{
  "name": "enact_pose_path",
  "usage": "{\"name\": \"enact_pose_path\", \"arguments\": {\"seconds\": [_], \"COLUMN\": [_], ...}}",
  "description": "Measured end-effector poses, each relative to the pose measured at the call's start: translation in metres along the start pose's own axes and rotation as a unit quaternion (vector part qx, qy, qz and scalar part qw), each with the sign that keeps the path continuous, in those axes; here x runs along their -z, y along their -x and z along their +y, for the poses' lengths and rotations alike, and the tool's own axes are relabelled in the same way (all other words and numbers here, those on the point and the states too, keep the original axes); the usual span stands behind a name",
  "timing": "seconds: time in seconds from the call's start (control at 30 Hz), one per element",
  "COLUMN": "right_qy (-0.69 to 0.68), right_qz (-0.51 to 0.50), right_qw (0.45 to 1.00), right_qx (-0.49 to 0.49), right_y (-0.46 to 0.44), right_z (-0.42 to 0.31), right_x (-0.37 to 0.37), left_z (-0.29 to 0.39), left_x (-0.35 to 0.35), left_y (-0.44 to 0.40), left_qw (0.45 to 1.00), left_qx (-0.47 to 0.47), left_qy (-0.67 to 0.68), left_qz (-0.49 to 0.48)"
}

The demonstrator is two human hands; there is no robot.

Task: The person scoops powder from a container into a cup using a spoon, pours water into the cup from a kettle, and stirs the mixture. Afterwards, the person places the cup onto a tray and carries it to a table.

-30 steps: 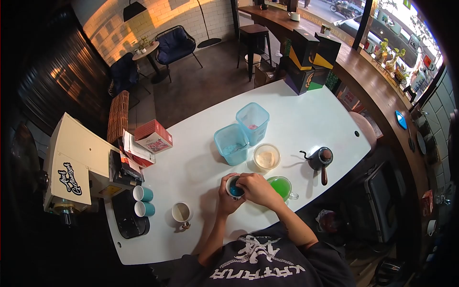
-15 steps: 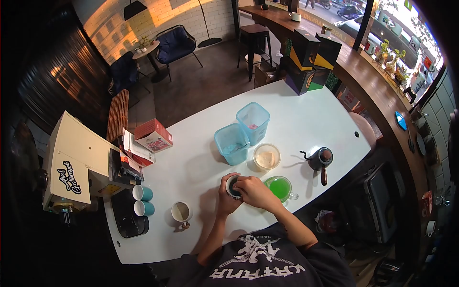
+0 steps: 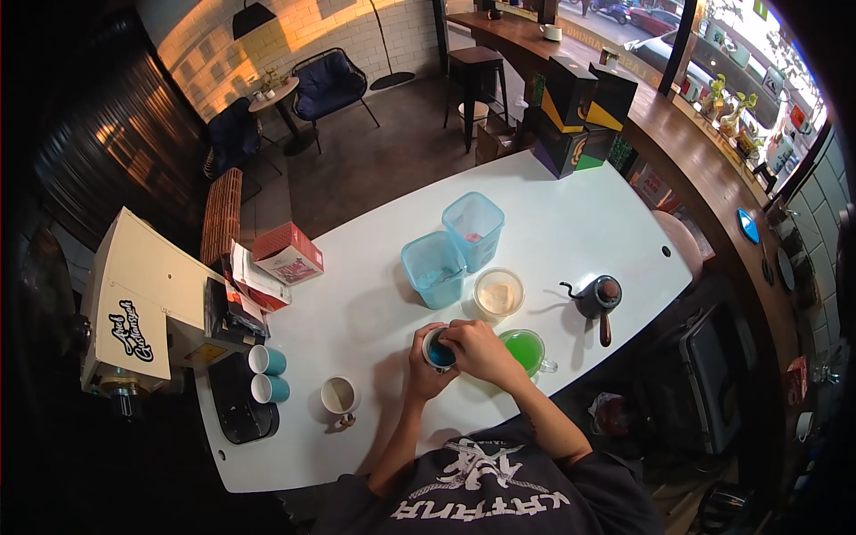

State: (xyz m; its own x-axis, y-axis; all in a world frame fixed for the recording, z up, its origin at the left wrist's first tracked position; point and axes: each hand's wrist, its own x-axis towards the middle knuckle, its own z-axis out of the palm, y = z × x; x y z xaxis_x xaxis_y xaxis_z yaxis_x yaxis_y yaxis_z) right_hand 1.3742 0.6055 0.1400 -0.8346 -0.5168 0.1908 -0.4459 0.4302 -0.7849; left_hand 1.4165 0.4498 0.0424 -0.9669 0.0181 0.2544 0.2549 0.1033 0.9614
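Observation:
My left hand is wrapped round a small cup with dark blue contents. My right hand is closed over the cup's right rim, its fingertips pinched at the opening; whatever they hold, if anything, is hidden. Right of it stands a glass cup of green liquid, partly behind my right forearm. Just beyond is a round tub with pale contents. Two translucent blue containers stand behind, side by side, with something pinkish in the farther one. A white mug with a pale inside sits to my left.
At the right stands a dark gooseneck kettle with a wooden handle. Two teal paper cups stand by a black tray near a cream machine. A red-and-white box and black boxes line the white table's far edges.
My right hand has shifted slightly up and to the right at the cup's rim, so more of the blue inside shows. My left hand keeps its hold.

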Motion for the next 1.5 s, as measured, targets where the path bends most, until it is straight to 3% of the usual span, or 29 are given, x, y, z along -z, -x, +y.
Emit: {"name": "enact_pose_path", "arguments": {"seconds": [0.3,0.5,0.73,0.9,1.33,1.4,1.5], "right_qy": [0.043,0.058,0.006,0.03,0.068,0.026,0.018], "right_qz": [-0.066,0.019,0.019,-0.05,0.01,0.019,-0.009], "right_qw": [0.997,0.998,1.0,0.998,0.997,0.999,1.0], "right_qx": [0.022,-0.01,-0.003,0.025,-0.018,-0.026,0.014], "right_y": [0.006,0.001,0.001,0.004,0.001,0.003,0.005], "right_z": [0.004,0.001,0.002,0.004,-0.002,-0.004,0.005], "right_x": [0.004,0.001,-0.009,-0.008,0.002,-0.002,-0.013], "left_z": [-0.001,0.004,0.003,0.004,0.005,0.005,0.001], "left_x": [-0.002,0.0,-0.003,-0.004,-0.004,-0.004,-0.004], "left_y": [0.0,-0.001,-0.001,-0.001,-0.001,0.0,-0.001], "left_qw": [1.0,1.0,1.0,1.0,1.0,1.0,1.0], "left_qx": [-0.008,-0.011,0.005,-0.001,-0.014,-0.01,-0.008], "left_qy": [0.002,-0.008,0.015,0.012,0.006,0.006,0.003], "left_qz": [0.002,0.004,0.013,0.019,0.022,0.023,0.025]}}
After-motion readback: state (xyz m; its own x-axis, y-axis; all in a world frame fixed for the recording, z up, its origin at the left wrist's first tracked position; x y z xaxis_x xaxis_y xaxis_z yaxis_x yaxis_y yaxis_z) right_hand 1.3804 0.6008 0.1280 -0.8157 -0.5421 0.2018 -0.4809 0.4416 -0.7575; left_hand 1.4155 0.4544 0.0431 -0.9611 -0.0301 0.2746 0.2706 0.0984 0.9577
